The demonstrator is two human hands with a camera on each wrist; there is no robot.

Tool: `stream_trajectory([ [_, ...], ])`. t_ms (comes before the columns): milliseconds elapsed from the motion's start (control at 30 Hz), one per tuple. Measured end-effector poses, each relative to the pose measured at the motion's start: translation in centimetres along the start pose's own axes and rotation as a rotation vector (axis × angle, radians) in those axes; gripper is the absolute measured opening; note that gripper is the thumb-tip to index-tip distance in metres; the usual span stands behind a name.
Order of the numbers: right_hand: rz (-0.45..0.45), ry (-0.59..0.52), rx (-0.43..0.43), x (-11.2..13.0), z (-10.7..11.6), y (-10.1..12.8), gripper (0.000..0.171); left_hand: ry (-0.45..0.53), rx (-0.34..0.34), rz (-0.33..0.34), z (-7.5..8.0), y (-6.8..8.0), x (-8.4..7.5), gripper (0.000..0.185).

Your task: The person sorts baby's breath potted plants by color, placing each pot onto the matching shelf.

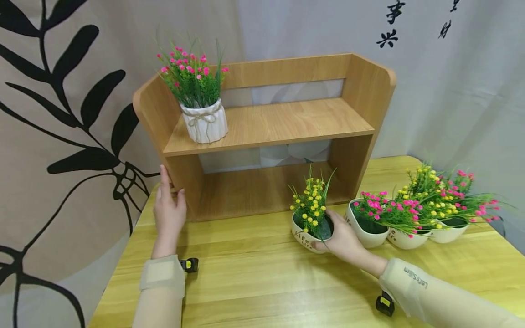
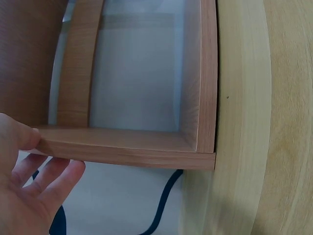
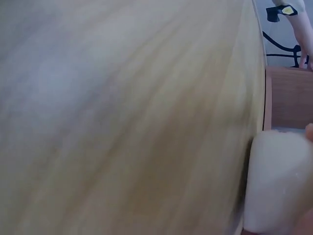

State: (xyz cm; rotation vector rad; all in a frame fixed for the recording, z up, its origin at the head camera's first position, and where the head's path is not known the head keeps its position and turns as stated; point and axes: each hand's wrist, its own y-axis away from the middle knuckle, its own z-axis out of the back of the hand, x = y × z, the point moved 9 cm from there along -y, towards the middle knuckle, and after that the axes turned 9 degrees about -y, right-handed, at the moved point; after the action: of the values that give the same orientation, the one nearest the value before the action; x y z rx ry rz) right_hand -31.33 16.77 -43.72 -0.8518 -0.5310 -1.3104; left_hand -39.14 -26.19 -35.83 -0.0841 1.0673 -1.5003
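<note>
My right hand point(image 1: 344, 239) grips a small white pot point(image 1: 302, 236) of yellow flowers point(image 1: 313, 205) by its right side, in front of the shelf's lower opening. Dark lettering marks the pot's front. In the right wrist view the same pale pot point(image 3: 276, 181) shows close to the table, with only a bit of hand at the edge. My left hand point(image 1: 169, 212) holds the left side panel of a two-tier wooden shelf point(image 1: 287, 123). The left wrist view shows the thumb point(image 2: 27, 137) on the panel's front edge and the other fingers point(image 2: 63, 183) along its outer face.
On the upper tier's left stands a white pot point(image 1: 207, 125) of pink flowers, tied with twine. Several white pots point(image 1: 367, 232) of pink and yellow flowers crowd the table point(image 1: 254, 282) right of the shelf. A patterned curtain point(image 1: 451, 91) hangs behind.
</note>
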Motion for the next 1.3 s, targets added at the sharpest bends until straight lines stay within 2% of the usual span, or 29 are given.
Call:
stream_trajectory([
  [133,0.043,-0.022,0.001,0.8,0.2,-0.2,0.095,-0.010,0.001,0.003,0.0,0.0,0.1,0.084],
  [367,0.131,-0.057,-0.003,3.1,1.3,-1.1,0.090,-0.056,-0.011,-0.036,0.1,-0.1,-0.4,0.084],
  [600,0.190,-0.040,0.047,5.1,1.3,-1.8,0.088,-0.123,-0.027,-0.065,0.3,0.0,-0.6,0.087],
  [733,0.224,-0.045,0.083,6.0,1.0,-2.0,0.085,-0.145,-0.023,-0.053,0.4,0.0,-0.6,0.088],
  [1000,0.228,-0.058,0.134,6.2,-0.2,-2.5,0.078,-0.150,-0.013,-0.065,0.6,0.0,-0.5,0.087],
  [1300,0.247,-0.090,0.147,6.4,-1.4,-3.4,0.082,-0.125,0.003,-0.071,0.7,0.0,-0.6,0.086],
])
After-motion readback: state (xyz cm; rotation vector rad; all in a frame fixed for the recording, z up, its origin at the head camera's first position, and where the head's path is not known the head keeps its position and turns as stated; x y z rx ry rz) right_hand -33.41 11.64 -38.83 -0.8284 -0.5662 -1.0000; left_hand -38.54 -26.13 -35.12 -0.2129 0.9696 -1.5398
